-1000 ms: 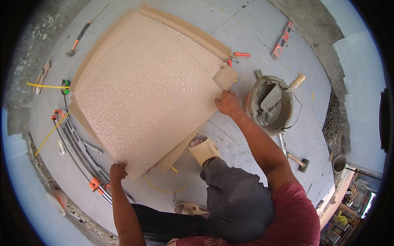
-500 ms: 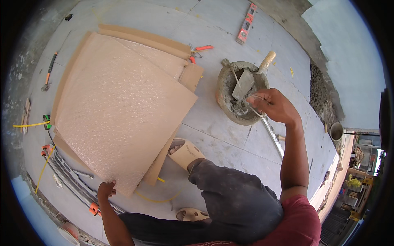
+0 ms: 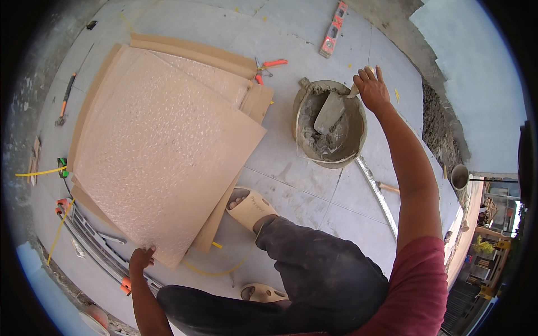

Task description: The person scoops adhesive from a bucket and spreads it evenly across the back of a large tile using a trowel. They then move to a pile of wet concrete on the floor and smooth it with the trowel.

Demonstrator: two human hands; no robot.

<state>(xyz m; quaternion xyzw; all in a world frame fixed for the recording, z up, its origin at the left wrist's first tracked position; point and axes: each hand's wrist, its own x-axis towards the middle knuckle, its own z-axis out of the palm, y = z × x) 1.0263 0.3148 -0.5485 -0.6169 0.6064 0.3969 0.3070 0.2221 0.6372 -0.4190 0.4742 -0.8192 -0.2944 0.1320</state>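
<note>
On the floor to the left lies a large tan sheet [image 3: 168, 145] with a shiny, bubbly surface. My left hand [image 3: 142, 260] grips its near corner, thumb on top and the other fingers partly hidden. To the right stands a mortar-smeared bucket [image 3: 359, 134] with grey wet mortar [image 3: 324, 143] inside. A trowel [image 3: 330, 113] rests in it, blade down in the mortar, its handle against the far right rim. My right hand [image 3: 371, 89] is closed around that handle. The bucket's wire handle hangs down on the near side.
Cardboard [image 3: 193, 55] lies under the sheet. Red-handled pliers [image 3: 272, 65], a red spirit level [image 3: 334, 31], a hammer [image 3: 66, 99] and a green tape measure [image 3: 62, 168] are around it. Clamp-like metal bars [image 3: 92, 241] lie left; a metal straightedge [image 3: 376, 193] lies beside the bucket.
My right hand has let go of the bucket's wire handle, which dropped to the near side, and moved away from me onto the trowel handle. My left hand stays at the sheet's corner.
</note>
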